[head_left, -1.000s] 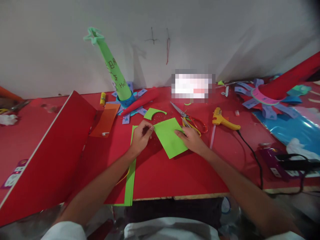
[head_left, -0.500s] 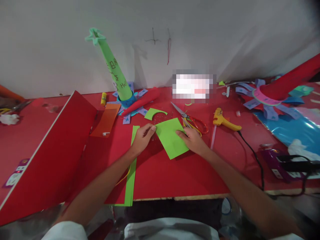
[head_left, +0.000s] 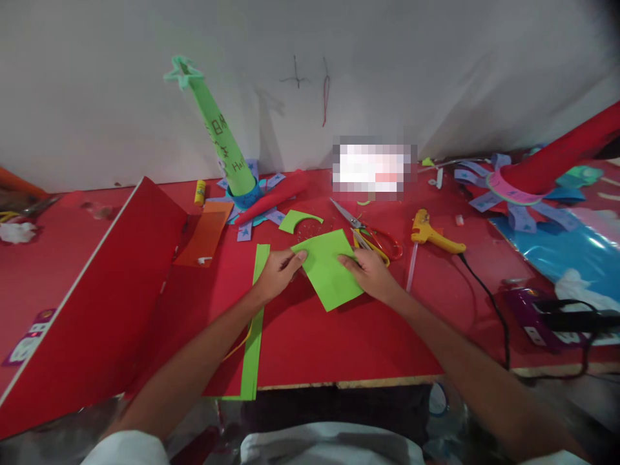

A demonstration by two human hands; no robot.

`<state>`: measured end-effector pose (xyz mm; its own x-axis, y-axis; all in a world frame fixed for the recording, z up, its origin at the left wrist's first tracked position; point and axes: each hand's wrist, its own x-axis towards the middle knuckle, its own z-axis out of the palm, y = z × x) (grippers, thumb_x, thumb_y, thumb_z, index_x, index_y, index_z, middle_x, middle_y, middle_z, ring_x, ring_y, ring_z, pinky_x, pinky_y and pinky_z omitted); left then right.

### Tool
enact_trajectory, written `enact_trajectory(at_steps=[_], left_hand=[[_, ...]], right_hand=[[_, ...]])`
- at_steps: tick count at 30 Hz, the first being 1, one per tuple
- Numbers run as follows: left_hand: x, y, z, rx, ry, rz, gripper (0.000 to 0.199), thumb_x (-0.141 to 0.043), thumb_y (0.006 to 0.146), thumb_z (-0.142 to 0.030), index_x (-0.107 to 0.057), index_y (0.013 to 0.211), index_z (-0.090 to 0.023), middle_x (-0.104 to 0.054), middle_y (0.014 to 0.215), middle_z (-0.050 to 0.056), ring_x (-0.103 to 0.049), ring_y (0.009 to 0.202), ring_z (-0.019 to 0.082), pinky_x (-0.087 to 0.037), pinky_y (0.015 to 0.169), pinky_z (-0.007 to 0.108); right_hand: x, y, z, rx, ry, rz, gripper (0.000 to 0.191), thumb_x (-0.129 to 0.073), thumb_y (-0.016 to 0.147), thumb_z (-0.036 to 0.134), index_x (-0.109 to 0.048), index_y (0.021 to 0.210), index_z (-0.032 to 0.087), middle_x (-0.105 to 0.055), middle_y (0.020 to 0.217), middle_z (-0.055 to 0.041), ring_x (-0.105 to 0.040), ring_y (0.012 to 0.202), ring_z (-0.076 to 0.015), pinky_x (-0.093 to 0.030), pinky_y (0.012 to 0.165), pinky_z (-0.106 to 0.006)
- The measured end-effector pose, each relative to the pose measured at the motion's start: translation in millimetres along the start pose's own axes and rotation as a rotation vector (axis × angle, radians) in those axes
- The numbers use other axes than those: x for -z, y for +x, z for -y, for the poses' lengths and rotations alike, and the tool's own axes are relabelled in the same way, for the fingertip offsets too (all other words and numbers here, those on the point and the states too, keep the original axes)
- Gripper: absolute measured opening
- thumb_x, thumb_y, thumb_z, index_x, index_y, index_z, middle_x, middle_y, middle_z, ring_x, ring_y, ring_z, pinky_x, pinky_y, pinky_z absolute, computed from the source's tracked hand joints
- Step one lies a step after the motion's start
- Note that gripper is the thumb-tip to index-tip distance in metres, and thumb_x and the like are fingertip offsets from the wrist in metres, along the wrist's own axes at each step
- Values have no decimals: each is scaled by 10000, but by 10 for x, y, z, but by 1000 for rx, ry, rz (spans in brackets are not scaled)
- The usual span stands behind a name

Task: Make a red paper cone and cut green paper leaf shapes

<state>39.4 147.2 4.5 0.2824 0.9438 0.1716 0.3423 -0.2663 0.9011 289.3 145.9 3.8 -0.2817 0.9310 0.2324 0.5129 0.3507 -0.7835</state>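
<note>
A bright green square of paper (head_left: pixel 329 274) is held above the red table between both hands. My left hand (head_left: pixel 281 271) pinches its left edge near the upper corner, thumb on top. On the right edge, my right hand (head_left: pixel 371 271) grips it, thumb over the face and fingers behind. Just beyond the paper lie scissors (head_left: pixel 385 242) with red handles, partly over a yellow-handled pair. A curved green paper scrap (head_left: pixel 293 221) rests behind the left hand. Long green strips (head_left: pixel 252 355) lie under the left forearm.
A yellow glue gun (head_left: pixel 433 236) with a black cord lies to the right. Behind stands a green paper cone (head_left: pixel 225 142) on a blue base. A red board (head_left: pixel 121 297) leans at the left, beside orange paper (head_left: pixel 208 232). A purple box (head_left: pixel 537 316) sits far right.
My left hand has shifted slightly right, its thumb now further over the green paper. The paper has moved a little left and down in view. My right hand still grips it.
</note>
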Motion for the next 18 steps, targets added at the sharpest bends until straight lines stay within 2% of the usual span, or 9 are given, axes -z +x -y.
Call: enact_trajectory(at_steps=[3, 5, 8, 11, 14, 16, 18], left_hand=[[-18, -15, 7, -51, 95, 68, 720, -533, 1005, -714, -445, 507, -200, -392, 445, -28, -356, 436, 95, -253, 477, 270], [-30, -16, 9, -85, 137, 100, 688, -523, 1026, -678, -549, 533, -200, -484, 460, -8, -437, 451, 118, -315, 504, 279], [-38, -16, 18, -122, 191, 75, 655, -502, 1049, -638, -633, 573, -208, -611, 517, 21, -552, 499, 150, -392, 560, 288], [-25, -24, 24, -110, 222, 49, 658, -524, 1047, -609, -601, 531, -208, -576, 480, 9, -532, 468, 138, -372, 547, 279], [-14, -41, -10, -99, 180, 146, 645, -501, 1070, -551, -606, 536, -204, -540, 460, 3, -519, 452, 137, -385, 541, 275], [-27, -55, -53, -163, 129, 230, 568, -515, 1062, -545, -664, 628, -210, -637, 581, 29, -619, 579, 174, -492, 643, 290], [-55, -71, -89, -229, 93, 287, 454, -581, 1024, -564, -708, 747, -228, -713, 743, 52, -696, 775, 222, -564, 811, 338]], right_hand=[[18, -4, 65, 17, 13, 45, 682, -359, 996, 823, -442, 653, 240, -476, 560, 6, -436, 524, -151, -327, 541, -310], [15, -10, 100, 39, -1, 20, 665, -364, 1022, 779, -513, 677, 230, -517, 574, -6, -460, 528, -158, -347, 557, -313], [0, -19, 116, 61, -28, -25, 660, -354, 1042, 748, -592, 723, 221, -564, 600, -20, -509, 548, -169, -375, 592, -315], [-3, -29, 105, 54, -30, -23, 674, -340, 1043, 751, -614, 734, 218, -609, 627, -35, -558, 570, -179, -391, 605, -312], [8, -45, 103, 46, -6, -12, 655, -364, 1039, 739, -645, 761, 217, -661, 675, -55, -599, 607, -196, -405, 604, -312], [9, -65, 114, 41, 20, -13, 623, -396, 1034, 722, -665, 784, 219, -667, 681, -52, -596, 610, -199, -421, 610, -315], [1, -88, 125, 32, 38, -20, 592, -428, 1027, 706, -664, 776, 224, -652, 666, -42, -579, 600, -195, -431, 614, -317]])
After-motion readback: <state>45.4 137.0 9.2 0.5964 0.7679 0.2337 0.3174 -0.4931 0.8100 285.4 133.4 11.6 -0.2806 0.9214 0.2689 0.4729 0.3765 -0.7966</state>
